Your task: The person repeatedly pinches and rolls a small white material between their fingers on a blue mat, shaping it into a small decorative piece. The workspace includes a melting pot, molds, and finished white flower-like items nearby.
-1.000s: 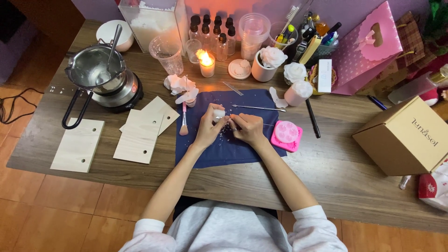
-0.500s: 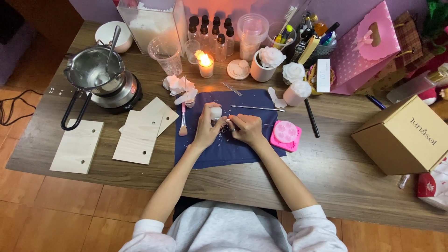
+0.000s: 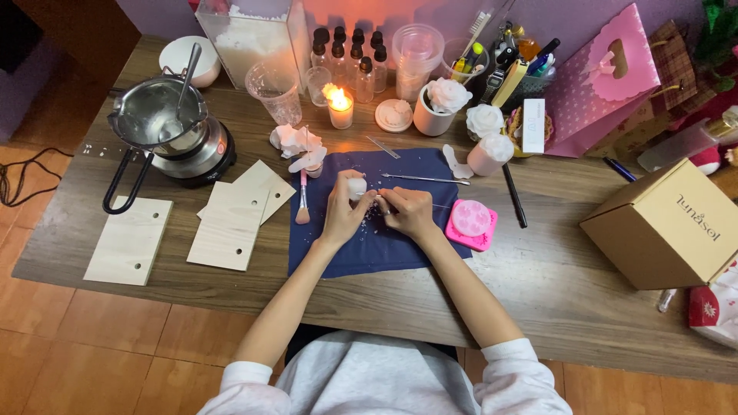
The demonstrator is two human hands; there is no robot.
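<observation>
My left hand (image 3: 344, 211) grips a small white wax flower (image 3: 357, 187) over a dark blue cloth (image 3: 369, 250) on the wooden table (image 3: 538, 284). My right hand (image 3: 406, 211) pinches a thin metal tool (image 3: 440, 206) whose tip meets the flower. White wax crumbs lie on the cloth under the hands. A pink silicone mould (image 3: 470, 223) sits just right of my right hand. A small pink-handled brush (image 3: 303, 201) lies at the cloth's left edge, and a second thin metal tool (image 3: 424, 180) lies at the cloth's far edge.
A lit candle (image 3: 340, 105), white wax flowers in cups (image 3: 443, 104), small bottles and plastic cups line the back. A metal pot on a hot plate (image 3: 165, 127) stands far left, with wooden boards (image 3: 131, 240) in front. A cardboard box (image 3: 669, 227) and pink gift bag (image 3: 596, 77) are at right.
Both hands stay over the cloth. The wax flower has turned slightly in my left hand, and the tool in my right hand has shifted a little.
</observation>
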